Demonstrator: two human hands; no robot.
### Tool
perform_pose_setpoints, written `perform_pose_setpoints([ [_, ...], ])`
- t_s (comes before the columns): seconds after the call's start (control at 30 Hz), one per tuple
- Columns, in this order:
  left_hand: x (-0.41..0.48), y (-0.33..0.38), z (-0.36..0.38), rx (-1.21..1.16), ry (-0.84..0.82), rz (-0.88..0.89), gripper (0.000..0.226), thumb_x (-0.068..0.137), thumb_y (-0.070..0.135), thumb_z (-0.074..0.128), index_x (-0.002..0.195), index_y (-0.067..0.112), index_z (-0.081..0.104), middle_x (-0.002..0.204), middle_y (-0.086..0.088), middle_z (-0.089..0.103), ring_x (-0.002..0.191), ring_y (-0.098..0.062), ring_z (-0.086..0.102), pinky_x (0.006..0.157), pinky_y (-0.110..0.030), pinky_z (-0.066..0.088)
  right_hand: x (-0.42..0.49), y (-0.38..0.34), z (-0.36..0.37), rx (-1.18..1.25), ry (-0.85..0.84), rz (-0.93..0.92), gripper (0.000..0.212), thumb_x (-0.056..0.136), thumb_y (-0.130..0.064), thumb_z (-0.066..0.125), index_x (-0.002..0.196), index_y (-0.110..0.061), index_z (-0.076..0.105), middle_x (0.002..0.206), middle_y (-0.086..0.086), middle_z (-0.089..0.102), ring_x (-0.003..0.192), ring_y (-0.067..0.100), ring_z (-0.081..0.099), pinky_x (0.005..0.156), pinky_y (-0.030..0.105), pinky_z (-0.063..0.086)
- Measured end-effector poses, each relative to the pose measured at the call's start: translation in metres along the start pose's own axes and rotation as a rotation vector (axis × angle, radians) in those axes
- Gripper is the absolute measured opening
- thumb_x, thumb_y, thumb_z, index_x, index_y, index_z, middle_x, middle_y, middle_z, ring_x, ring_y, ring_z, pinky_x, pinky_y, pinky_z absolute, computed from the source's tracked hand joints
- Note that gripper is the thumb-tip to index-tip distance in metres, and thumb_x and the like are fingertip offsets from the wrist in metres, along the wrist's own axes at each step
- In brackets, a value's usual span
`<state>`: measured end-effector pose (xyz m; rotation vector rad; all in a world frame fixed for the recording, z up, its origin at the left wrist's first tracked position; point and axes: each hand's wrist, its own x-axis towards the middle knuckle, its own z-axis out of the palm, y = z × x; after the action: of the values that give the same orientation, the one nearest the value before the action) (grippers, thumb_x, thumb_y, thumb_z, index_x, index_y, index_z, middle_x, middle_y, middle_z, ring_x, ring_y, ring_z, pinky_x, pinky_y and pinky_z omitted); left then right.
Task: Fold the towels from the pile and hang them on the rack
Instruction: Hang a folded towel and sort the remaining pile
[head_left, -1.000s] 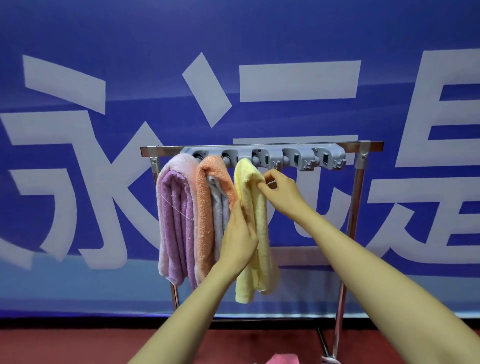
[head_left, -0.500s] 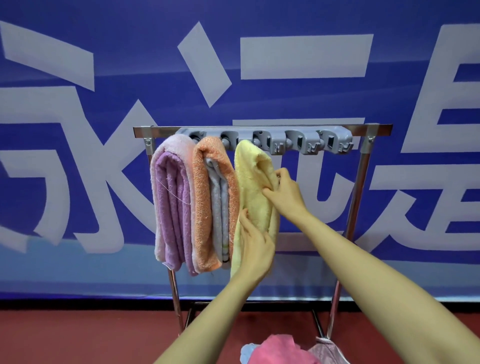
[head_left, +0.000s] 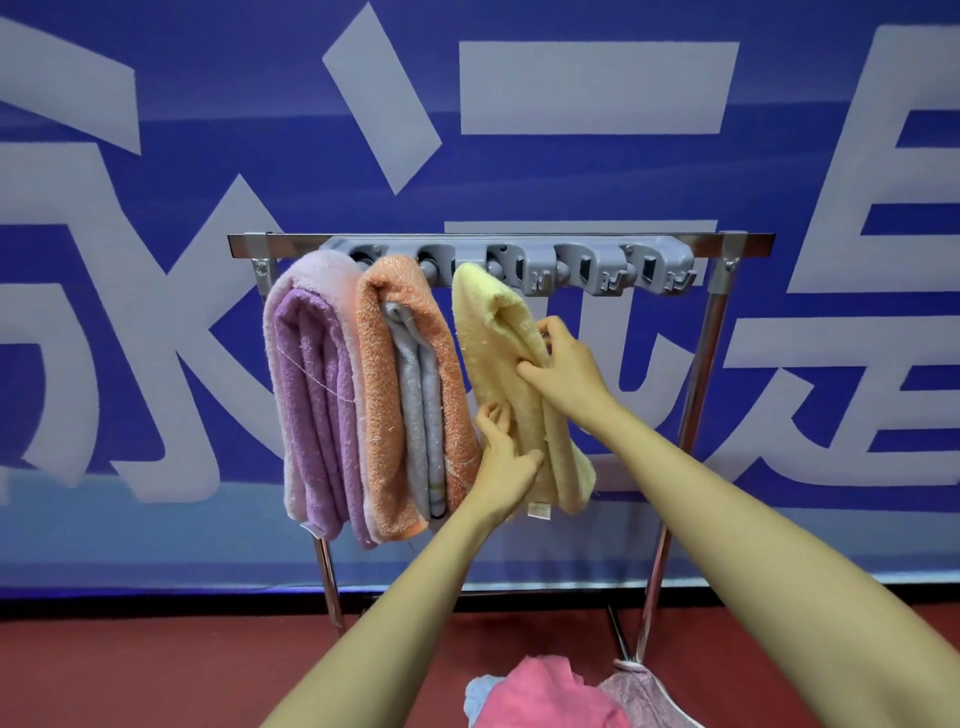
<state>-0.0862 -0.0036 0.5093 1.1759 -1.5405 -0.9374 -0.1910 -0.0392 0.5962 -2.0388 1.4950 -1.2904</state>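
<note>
On the rack (head_left: 748, 241) the yellow towel (head_left: 493, 353) hangs beside the orange towel (head_left: 379, 364), and should settle evenly if the right hand (head_left: 569, 364), pinching its upper fold, steadies it while the left hand (head_left: 506, 462), gripping lower down, tugs gently.

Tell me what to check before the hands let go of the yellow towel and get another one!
1. The yellow towel hangs from the rack: ok.
2. Its top sits firmly on a peg: cannot tell, the cloth hides it.
3. The left hand and the right hand both grip it: ok.
4. Its layers lie neatly together: not ok, they splay apart low down.
5. The gray hook strip has bare hooks to the right of it: ok.
6. A pink towel waits in the pile below: ok.
</note>
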Motion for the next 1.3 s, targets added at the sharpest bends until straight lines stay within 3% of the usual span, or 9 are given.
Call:
perform_pose_setpoints([
  [0.1,-0.005,-0.009,0.0,-0.01,-0.006,-0.074,0.079,0.083,-0.002,0.052,0.144,0.006,0.003,0.155,0.0,0.013,0.14,-0.015,0.026,0.115,-0.035,0.027,-0.003,-0.004,0.006,0.017,0.013,0.008,0.029,0.083,-0.017,0.061,0.108,-0.018,0.048,0.098,-0.001,0.062,0.091,0.018,0.059,0.08,0.043,0.052],
  [0.33,0.001,-0.018,0.013,-0.001,-0.066,-0.087,0.088,0.066,0.02,0.052,0.141,0.023,0.006,0.148,0.013,0.024,0.138,-0.013,0.027,0.112,-0.043,0.033,-0.006,-0.002,-0.002,0.078,0.025,0.038,0.027,0.086,-0.014,0.059,0.11,-0.015,0.049,0.101,0.003,0.062,0.093,0.017,0.06,0.084,0.041,0.053],
  [0.57,0.013,-0.002,0.009,-0.175,-0.177,-0.122,0.084,0.083,-0.006,0.054,0.145,0.022,0.005,0.136,-0.005,0.048,0.108,-0.019,0.061,0.058,-0.025,0.056,-0.008,-0.003,0.003,0.037,-0.014,0.02,0.028,0.089,-0.017,0.058,0.115,-0.016,0.047,0.103,0.0,0.061,0.094,0.017,0.06,0.082,0.037,0.053],
  [0.7,-0.009,-0.013,-0.005,-0.137,-0.152,-0.106,0.091,0.085,-0.004,0.051,0.15,0.019,-0.008,0.148,0.005,0.035,0.123,-0.005,0.046,0.094,-0.027,0.046,-0.01,-0.004,0.011,0.062,-0.029,0.04,0.029,0.088,-0.017,0.058,0.115,-0.015,0.047,0.101,0.001,0.062,0.094,0.018,0.06,0.081,0.039,0.052],
  [0.83,-0.047,-0.028,-0.014,0.087,-0.088,0.043,0.09,0.084,-0.001,0.045,0.151,0.013,-0.012,0.155,0.007,0.007,0.138,-0.001,0.014,0.099,0.002,0.02,-0.021,-0.008,0.024,0.089,-0.109,0.053,0.034,0.089,-0.023,0.063,0.117,-0.016,0.046,0.102,-0.004,0.06,0.092,0.013,0.058,0.071,0.024,0.048],
  [0.9,-0.056,-0.035,-0.021,0.145,-0.059,0.126,0.087,0.083,-0.009,0.039,0.151,0.013,-0.011,0.156,0.01,-0.003,0.145,-0.004,0.003,0.114,-0.012,0.014,-0.03,-0.01,0.033,0.06,-0.158,0.061,0.039,0.089,-0.026,0.063,0.122,-0.014,0.044,0.104,-0.002,0.06,0.092,0.014,0.058,0.069,0.023,0.047],
  [1.03,-0.057,-0.038,-0.034,0.176,0.0,0.15,0.081,0.083,-0.011,0.038,0.152,0.009,0.002,0.153,0.007,0.013,0.144,-0.01,0.018,0.11,-0.006,0.015,-0.048,-0.004,0.052,-0.005,-0.237,0.107,0.043,0.09,-0.026,0.06,0.125,-0.011,0.041,0.112,0.01,0.062,0.1,0.027,0.06,0.083,0.042,0.052],
  [1.17,-0.057,-0.049,-0.041,0.196,-0.016,0.148,0.081,0.074,0.006,0.038,0.151,0.012,0.014,0.151,-0.003,0.033,0.137,-0.014,0.037,0.114,-0.032,0.031,-0.065,0.012,0.061,0.012,-0.236,0.151,0.04,0.093,-0.027,0.058,0.127,-0.01,0.045,0.119,0.007,0.062,0.107,0.022,0.059,0.087,0.034,0.048],
  [1.3,-0.064,-0.075,-0.037,0.271,-0.043,0.095,0.075,0.076,-0.005,0.041,0.147,0.007,0.021,0.145,-0.009,0.04,0.126,-0.011,0.045,0.104,-0.008,0.03,-0.083,0.046,0.063,-0.043,-0.299,0.161,0.032,0.095,-0.019,0.053,0.125,-0.01,0.049,0.118,0.005,0.063,0.107,0.02,0.059,0.087,0.03,0.046],
])
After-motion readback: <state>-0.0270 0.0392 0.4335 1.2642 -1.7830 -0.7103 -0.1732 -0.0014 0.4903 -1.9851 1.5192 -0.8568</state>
